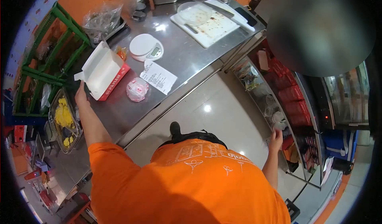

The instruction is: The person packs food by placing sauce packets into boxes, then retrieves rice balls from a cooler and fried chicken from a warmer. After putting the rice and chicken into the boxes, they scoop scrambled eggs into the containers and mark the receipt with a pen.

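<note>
At the counter's left part, a metal tray (pixel 75 142) holds yellow pieces too indistinct to name. Just right of it, the left hand (pixel 81 96) touches the left end of an open white-and-red box (pixel 104 75), which stands on the counter (pixel 181 55) with its lid raised. The fingers are partly hidden at the box's end, so I cannot tell how far this grip is closed.

Right of the box, near the counter's front edge, lies a round bundle (pixel 137 89) in red-and-white wrapping; its contents are hidden. A scale (pixel 141 45) sits farther back, with a printed receipt (pixel 160 77) just in front of it, the print too small to read. Towards the counter's right end, a knife (pixel 219 10) and a clear lid lie on a white cutting board (pixel 211 32).

Beyond the front edge, the right hand (pixel 275 141) is raised at clear cups (pixel 278 118) on a shelf; whether its grip holds one cannot be told. Farther right, a blurred disc hides the upper corner.
</note>
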A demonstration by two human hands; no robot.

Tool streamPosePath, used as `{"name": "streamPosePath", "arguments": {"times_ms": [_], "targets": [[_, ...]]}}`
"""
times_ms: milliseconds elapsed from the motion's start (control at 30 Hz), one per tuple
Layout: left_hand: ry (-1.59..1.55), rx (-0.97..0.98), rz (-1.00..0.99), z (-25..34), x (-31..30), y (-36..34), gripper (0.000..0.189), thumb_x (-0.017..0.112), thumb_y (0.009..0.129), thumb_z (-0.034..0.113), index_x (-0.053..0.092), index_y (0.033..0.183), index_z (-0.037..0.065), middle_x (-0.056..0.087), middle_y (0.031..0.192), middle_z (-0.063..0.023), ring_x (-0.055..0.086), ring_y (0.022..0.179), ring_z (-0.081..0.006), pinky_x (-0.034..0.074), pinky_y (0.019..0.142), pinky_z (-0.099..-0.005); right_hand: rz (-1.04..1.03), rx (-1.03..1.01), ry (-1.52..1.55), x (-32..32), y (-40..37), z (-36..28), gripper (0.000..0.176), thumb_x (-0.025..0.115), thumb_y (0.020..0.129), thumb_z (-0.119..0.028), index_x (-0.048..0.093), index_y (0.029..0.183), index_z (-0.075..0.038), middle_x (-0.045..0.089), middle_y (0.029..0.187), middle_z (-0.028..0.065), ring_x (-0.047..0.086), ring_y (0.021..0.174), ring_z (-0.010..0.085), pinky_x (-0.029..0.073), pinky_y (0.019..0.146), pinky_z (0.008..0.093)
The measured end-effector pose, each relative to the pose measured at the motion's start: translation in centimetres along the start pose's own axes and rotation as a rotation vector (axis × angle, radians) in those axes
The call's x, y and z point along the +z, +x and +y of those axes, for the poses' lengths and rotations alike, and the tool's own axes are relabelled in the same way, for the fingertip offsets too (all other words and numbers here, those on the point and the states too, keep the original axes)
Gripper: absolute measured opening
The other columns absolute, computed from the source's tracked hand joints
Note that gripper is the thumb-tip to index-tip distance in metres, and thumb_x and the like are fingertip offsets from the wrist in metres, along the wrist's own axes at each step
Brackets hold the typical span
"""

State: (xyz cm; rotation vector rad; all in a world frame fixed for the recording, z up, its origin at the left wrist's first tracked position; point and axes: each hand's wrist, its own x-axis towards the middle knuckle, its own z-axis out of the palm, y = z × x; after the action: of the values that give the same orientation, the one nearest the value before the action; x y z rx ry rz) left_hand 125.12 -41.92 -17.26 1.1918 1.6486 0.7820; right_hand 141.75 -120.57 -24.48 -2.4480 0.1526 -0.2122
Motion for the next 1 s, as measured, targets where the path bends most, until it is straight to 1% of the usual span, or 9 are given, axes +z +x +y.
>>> {"name": "streamPosePath", "arguments": {"times_ms": [67,133,233,367,433,600,767,900,1000], "targets": [[-0.297,0.531,0.024,-2.9,-0.1,2.8,0.04,0.068,0.076,0.027,0.057,0.103,0.0,0.058,0.101,-0.0126,0.055,0.086,-0.0192,0.044,0.078,-0.0305,0.058,0.145,-0.213,-3.7,-4.0,5.4,0.013,0.053,0.081,-0.006,0.056,0.093,-0.002,0.061,0.082,0.013,0.058,0.075,0.0187,0.045,0.069,0.0295],[-0.299,0.61,0.287,0.2,1.8,-7.7,0.046,0.069,0.074,0.021,0.051,0.111,0.0,0.048,0.113,-0.0162,0.051,0.097,-0.022,0.045,0.083,-0.0323,0.034,0.365,-0.476,-7.6,-9.1,12.3,0.019,0.057,0.081,-0.015,0.058,0.088,0.002,0.061,0.079,0.0191,0.058,0.071,0.0321,0.045,0.067,0.0373],[-0.326,0.904,0.114,0.2,6.3,-22.8,0.043,0.059,0.082,0.008,0.039,0.119,0.0,0.041,0.12,-0.0171,0.044,0.109,-0.0262,0.039,0.092,-0.0331,-0.13,0.583,-0.608,-13.7,-17.6,20.7,0.027,0.055,0.083,-0.024,0.059,0.089,0.003,0.06,0.082,0.022,0.058,0.075,0.035,0.045,0.07,0.0404],[-0.374,1.116,-0.35,-5.3,14.2,-40.6,0.04,0.06,0.082,0.014,0.044,0.116,0.002,0.048,0.114,-0.0111,0.045,0.106,-0.0219,0.035,0.088,-0.0331,-0.088,0.85,-0.651,-18.3,-28.7,34.6,0.026,0.051,0.085,-0.019,0.058,0.095,0.003,0.059,0.095,0.0238,0.058,0.087,0.0353,0.046,0.075,0.0407],[-0.342,1.115,-0.679,-9.6,18.4,-49.6,0.037,0.059,0.081,0.013,0.044,0.114,0.003,0.048,0.111,-0.0092,0.045,0.103,-0.0202,0.036,0.087,-0.0324,0.395,1.087,-0.067,-19.1,-30.8,34.4,0.017,0.047,0.081,-0.01,0.058,0.086,0.002,0.059,0.096,0.0216,0.056,0.089,0.0362,0.044,0.077,0.0423],[-0.269,1.028,-1.677,-16.6,21.2,-74.1,0.022,0.059,0.082,0.011,0.052,0.101,0.004,0.054,0.092,-0.0038,0.052,0.083,-0.0155,0.042,0.077,-0.0279,0.269,0.665,-0.336,-20.9,-30.6,35.7,0.012,0.055,0.077,-0.011,0.059,0.076,0.0,0.055,0.081,0.021,0.054,0.08,0.034,0.044,0.076,0.041],[0.522,1.33,-2.42,-24.3,23.4,-90.0,0.019,0.059,0.083,0.014,0.056,0.1,0.005,0.056,0.091,-0.0012,0.051,0.083,-0.0095,0.041,0.078,-0.0238,0.185,0.87,-0.006,-19.2,-25.2,36.3,0.02,0.059,0.08,-0.021,0.059,0.073,-0.001,0.057,0.075,0.0162,0.054,0.072,0.0315,0.045,0.069,0.0378],[0.951,1.123,-2.547,-33.1,31.3,-99.9,0.02,0.057,0.086,0.018,0.056,0.101,0.005,0.056,0.086,0.0012,0.051,0.081,-0.0066,0.041,0.074,-0.0214,0.458,0.698,0.225,-11.6,-21.2,38.7,0.019,0.056,0.083,-0.02,0.059,0.078,-0.001,0.058,0.077,0.0149,0.055,0.068,0.0269,0.045,0.064,0.0349],[1.01,1.462,-2.549,-42.3,42.7,-109.9,0.021,0.057,0.085,0.02,0.058,0.099,0.005,0.056,0.085,-0.0002,0.05,0.077,-0.0068,0.041,0.069,-0.022,0.6,1.065,0.814,-8.6,-14.0,38.5,0.017,0.052,0.084,-0.019,0.061,0.091,-0.006,0.06,0.086,0.0128,0.057,0.077,0.025,0.045,0.072,0.0343]]}}
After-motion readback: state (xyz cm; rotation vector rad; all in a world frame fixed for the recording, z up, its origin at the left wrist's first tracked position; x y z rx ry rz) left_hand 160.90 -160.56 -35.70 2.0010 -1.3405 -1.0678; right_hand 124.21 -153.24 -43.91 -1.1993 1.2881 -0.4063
